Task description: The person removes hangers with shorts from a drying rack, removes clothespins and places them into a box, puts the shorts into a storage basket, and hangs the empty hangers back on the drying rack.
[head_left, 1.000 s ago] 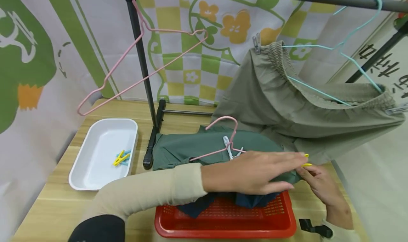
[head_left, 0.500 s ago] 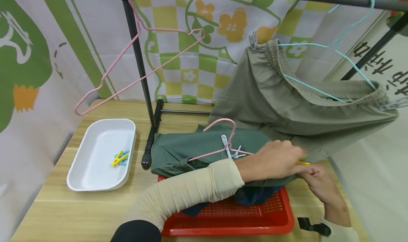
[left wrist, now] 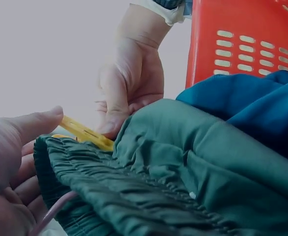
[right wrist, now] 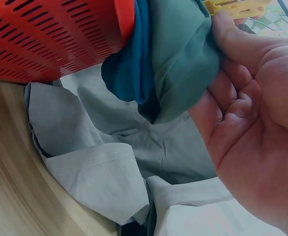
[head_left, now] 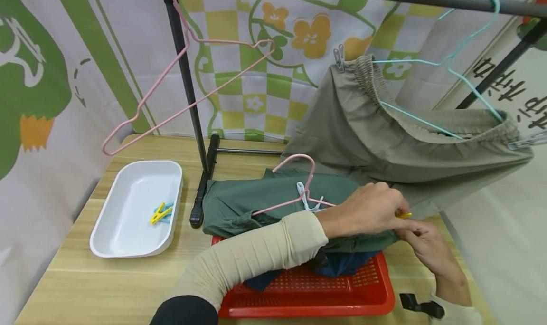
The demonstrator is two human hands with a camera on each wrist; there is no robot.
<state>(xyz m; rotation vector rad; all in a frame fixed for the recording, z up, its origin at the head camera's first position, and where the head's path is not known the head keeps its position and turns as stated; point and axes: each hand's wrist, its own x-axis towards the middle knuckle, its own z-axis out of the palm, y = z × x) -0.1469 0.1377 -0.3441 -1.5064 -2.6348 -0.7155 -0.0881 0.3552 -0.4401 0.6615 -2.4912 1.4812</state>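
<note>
Now the left hand (head_left: 369,208) pinches a yellow clothespin (left wrist: 88,133). Lengthwise, it slants toward the right hand (head_left: 429,249), which holds green pants (head_left: 252,195).

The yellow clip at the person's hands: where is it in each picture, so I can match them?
Head: yellow clip right of centre, below mid-height, partly hidden by the left hand.
Left wrist: yellow clip left of centre, just below mid-height.
Right wrist: yellow clip at the top edge, right of centre.
Shared landmark: the red basket, visible in all three.
</note>
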